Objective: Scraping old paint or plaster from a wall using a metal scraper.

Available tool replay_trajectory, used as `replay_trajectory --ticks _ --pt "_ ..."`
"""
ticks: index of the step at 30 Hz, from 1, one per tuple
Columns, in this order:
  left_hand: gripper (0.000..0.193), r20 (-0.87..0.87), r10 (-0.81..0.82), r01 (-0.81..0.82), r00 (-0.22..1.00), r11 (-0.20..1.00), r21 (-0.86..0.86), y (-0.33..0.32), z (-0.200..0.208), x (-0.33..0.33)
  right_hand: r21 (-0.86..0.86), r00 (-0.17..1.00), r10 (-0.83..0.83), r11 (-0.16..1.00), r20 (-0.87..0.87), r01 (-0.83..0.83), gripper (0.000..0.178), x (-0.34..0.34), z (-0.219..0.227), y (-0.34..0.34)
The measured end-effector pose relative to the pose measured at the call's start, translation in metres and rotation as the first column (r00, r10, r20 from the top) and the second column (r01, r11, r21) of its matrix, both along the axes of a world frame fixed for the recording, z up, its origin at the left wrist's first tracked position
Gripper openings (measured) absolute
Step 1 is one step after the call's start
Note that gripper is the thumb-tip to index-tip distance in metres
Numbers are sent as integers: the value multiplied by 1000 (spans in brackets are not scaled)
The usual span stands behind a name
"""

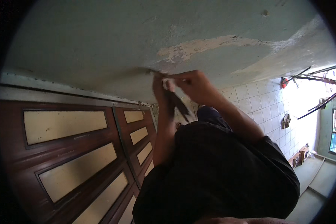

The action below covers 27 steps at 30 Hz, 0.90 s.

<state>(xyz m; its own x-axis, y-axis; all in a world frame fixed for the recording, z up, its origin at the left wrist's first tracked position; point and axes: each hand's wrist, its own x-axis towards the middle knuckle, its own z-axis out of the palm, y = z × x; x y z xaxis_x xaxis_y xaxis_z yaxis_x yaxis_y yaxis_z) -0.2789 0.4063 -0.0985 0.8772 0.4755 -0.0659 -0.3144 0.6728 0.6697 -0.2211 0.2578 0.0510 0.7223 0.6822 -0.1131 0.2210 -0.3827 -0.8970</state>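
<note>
Two hands meet against the pale green wall (100, 41). The right hand (194, 86) is closed around a small white piece (169, 84), pressing it just below the peeling patch (198, 46). The left hand (159, 86) grips a dark-handled tool (178, 102), touching the right.

No packages, labels, signs or screens show anywhere in the frame.
</note>
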Motion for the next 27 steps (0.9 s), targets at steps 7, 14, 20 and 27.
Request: replay_trajectory --ticks 7,14,20,27 --pt "26 -162 -24 35 986 997 64 -23 -5 5 -31 983 -18 999 -182 13 31 7 3 -28" --pt "30 -34 -43 39 998 994 -102 -20 11 -7 -89 994 62 995 95 -54 30 -8 19 -7" --pt "31 109 -63 74 992 992 -99 2 -58 3 -114 995 77 991 59 -70 33 8 -23 17" --pt "30 43 -85 88 995 993 -78 -3 -54 4 -85 990 33 996 137 -22 31 -9 -3 14"
